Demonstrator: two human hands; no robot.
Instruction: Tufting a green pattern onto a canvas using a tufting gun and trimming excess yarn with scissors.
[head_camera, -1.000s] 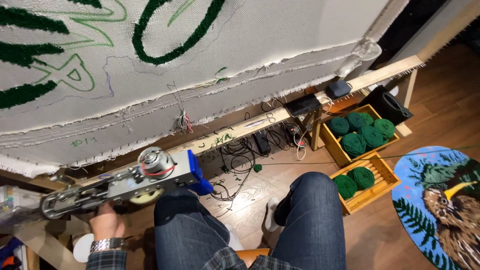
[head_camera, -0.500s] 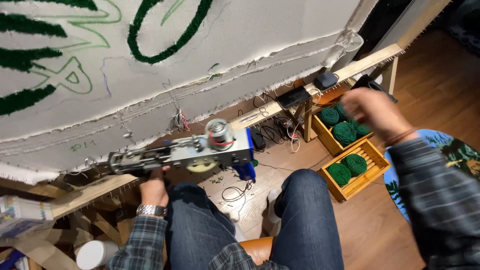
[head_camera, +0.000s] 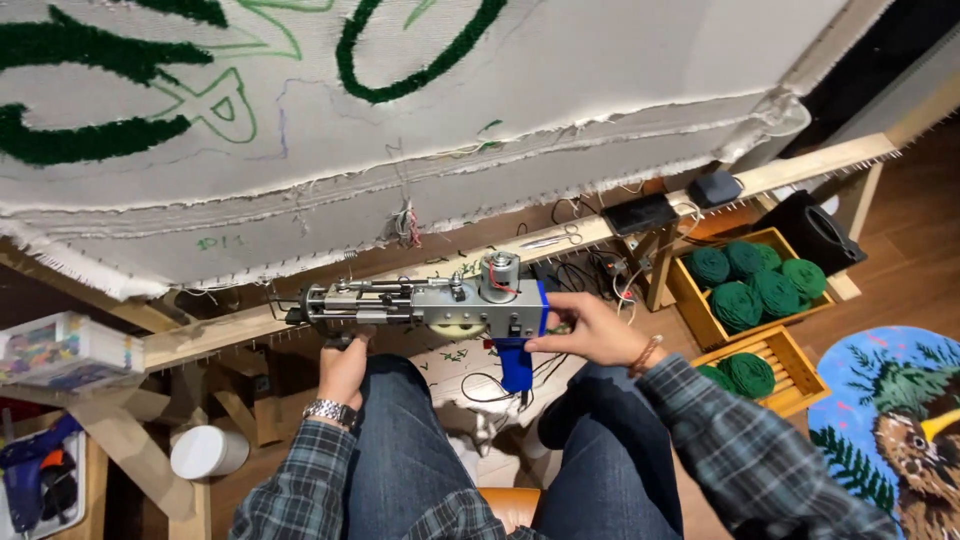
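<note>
A metal tufting gun (head_camera: 430, 308) with a blue handle hangs level over my lap, its needle end pointing left. My left hand (head_camera: 345, 368) grips it from below near the front. My right hand (head_camera: 590, 330) holds its blue rear end, fingers on the back plate. Above stretches a white tufting cloth (head_camera: 420, 130) on a wooden frame (head_camera: 230, 330), with green tufted shapes and drawn green lines. I sit in jeans and a plaid shirt, a watch on my left wrist.
Two wooden crates (head_camera: 705, 300) of dark green yarn balls stand on the floor at right. A bird-pattern rug (head_camera: 900, 420) lies at far right. Cables (head_camera: 590, 275), scissors (head_camera: 550, 240), a white cup (head_camera: 205, 452) and a box of coloured items (head_camera: 65, 352) are around the frame.
My right hand came back from the yarn crates and took hold of the gun's rear. The gun shifted right and now sits level in both hands.
</note>
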